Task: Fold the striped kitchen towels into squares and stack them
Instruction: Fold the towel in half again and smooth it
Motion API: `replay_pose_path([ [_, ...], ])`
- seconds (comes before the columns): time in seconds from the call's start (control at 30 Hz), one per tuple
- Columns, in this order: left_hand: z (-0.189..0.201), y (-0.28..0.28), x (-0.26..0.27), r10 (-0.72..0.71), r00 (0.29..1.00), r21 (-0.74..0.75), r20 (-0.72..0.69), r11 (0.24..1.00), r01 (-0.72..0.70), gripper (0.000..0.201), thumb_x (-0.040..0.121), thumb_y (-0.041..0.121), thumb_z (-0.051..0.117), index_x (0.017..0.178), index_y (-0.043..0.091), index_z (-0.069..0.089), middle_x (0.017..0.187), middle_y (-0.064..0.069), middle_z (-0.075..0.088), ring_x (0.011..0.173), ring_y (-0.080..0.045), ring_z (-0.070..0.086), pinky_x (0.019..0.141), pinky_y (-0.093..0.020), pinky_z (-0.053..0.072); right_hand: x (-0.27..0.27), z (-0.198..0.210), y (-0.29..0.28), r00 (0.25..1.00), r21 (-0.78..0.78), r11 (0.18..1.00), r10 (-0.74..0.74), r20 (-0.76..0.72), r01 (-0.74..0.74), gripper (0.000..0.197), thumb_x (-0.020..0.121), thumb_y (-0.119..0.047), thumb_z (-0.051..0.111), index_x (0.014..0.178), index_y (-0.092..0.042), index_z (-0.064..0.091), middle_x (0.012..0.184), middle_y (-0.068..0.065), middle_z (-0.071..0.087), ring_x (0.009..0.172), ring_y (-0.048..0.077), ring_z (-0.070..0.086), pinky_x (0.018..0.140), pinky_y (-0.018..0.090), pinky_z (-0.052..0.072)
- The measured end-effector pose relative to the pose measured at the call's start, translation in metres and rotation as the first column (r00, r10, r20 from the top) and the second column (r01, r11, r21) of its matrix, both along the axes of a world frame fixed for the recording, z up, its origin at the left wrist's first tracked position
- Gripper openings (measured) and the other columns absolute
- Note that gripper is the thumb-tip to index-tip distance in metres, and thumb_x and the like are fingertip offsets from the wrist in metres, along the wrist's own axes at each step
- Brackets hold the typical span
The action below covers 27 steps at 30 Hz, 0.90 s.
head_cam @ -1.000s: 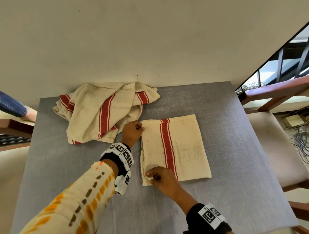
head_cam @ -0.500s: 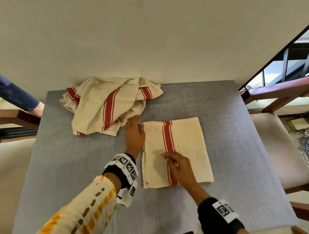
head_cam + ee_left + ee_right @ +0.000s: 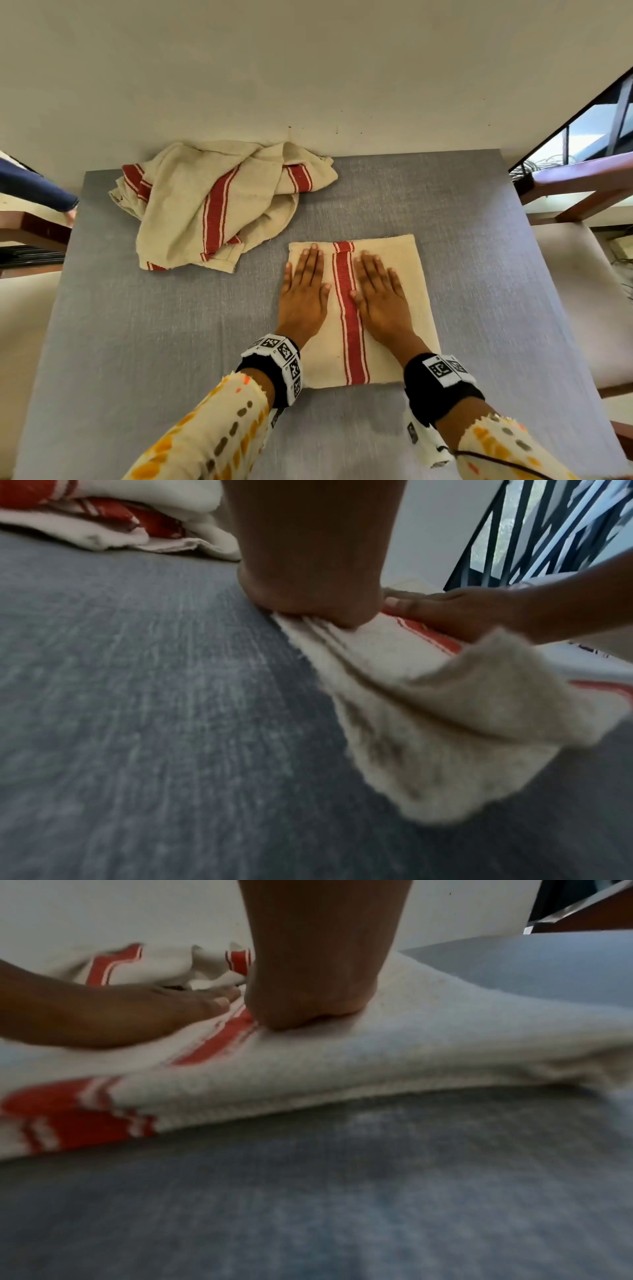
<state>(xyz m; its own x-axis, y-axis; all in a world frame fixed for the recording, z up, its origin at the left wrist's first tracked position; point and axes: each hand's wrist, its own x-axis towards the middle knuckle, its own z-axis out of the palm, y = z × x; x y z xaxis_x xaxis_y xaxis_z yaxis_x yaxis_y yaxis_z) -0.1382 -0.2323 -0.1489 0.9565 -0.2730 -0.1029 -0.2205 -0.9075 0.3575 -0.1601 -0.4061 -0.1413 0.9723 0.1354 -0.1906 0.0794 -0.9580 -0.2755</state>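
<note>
Both hands now lie flat on the folded towel [image 3: 404, 274], no longer at its left edge. Grey counter [image 3: 137, 342] carries it at centre; crumpled towels [image 3: 191, 205] far-left. Left hand [image 3: 303, 294], right hand [image 3: 382, 298]: fingers straight, pressing, 1 each side of the red stripe.

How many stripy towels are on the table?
2 that I can tell: a folded towel under both flat hands, and a crumpled towel near the wall. That heap could hide more.
</note>
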Motion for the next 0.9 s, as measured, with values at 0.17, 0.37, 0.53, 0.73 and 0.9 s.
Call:
replay_pose_path([
  [0.17, 0.004, -0.001, 0.002, -0.009, 1.0, 0.03, -0.03, 1.0, 0.01, 0.063, 0.089, 0.043, 0.004, 0.146, 0.016, -0.004, 0.155, 0.002, -0.008, 0.142, -0.012, -0.011, 0.112, -0.034, -0.018, 0.001, 0.006, -0.043, 0.992, -0.043, 0.991, -0.125, -0.002, 0.125, 0.065, 0.088, -0.054, -0.003, 0.145, -0.023, -0.008, 0.155, -0.006, -0.006, 0.141, 0.007, -0.011, 0.111, 0.023, -0.019],
  [0.37, 0.015, -0.007, -0.014, 0.025, 0.997, -0.013, 0.078, 1.0, -0.024, 0.06, 0.093, 0.039, 0.014, 0.145, 0.013, -0.002, 0.153, -0.002, -0.001, 0.142, -0.017, -0.006, 0.112, -0.035, -0.018, -0.027, 0.017, -0.017, 0.975, 0.113, 0.971, -0.218, 0.052, 0.211, 0.064, 0.091, -0.053, -0.001, 0.145, -0.019, -0.009, 0.156, 0.001, -0.006, 0.142, 0.01, -0.013, 0.112, 0.022, -0.021],
  [0.53, 0.007, -0.022, -0.064, -0.012, 0.997, 0.01, 0.077, 1.0, 0.011, 0.058, 0.092, 0.032, 0.024, 0.144, 0.008, 0.014, 0.153, -0.006, 0.018, 0.143, -0.015, -0.009, 0.114, -0.039, 0.0, -0.074, 0.005, 0.033, 0.996, 0.147, 0.986, -0.087, 0.025, 0.082, 0.056, 0.096, -0.043, 0.0, 0.147, -0.019, -0.005, 0.156, -0.006, -0.011, 0.143, 0.009, -0.008, 0.115, 0.023, -0.012],
  [0.73, -0.003, 0.005, -0.081, -0.051, 0.997, 0.058, 0.05, 0.997, 0.048, 0.055, 0.094, 0.036, 0.019, 0.146, 0.018, 0.013, 0.154, 0.0, 0.014, 0.143, -0.014, 0.0, 0.114, -0.045, 0.001, -0.085, -0.005, 0.006, 0.999, -0.003, 1.0, -0.031, 0.005, 0.031, 0.057, 0.096, -0.041, 0.005, 0.147, -0.016, 0.008, 0.157, -0.004, -0.005, 0.144, 0.011, -0.001, 0.116, 0.029, -0.001],
  [0.9, -0.004, 0.027, -0.076, -0.008, 0.999, 0.076, 0.048, 0.997, 0.004, 0.055, 0.096, 0.04, 0.006, 0.147, 0.022, 0.006, 0.156, 0.005, -0.001, 0.143, -0.013, -0.006, 0.114, -0.046, -0.008, -0.096, 0.003, -0.046, 0.979, -0.035, 0.979, -0.201, 0.035, 0.202, 0.062, 0.094, -0.048, 0.005, 0.147, -0.017, 0.008, 0.155, 0.0, 0.008, 0.143, 0.009, -0.003, 0.115, 0.026, -0.006],
])
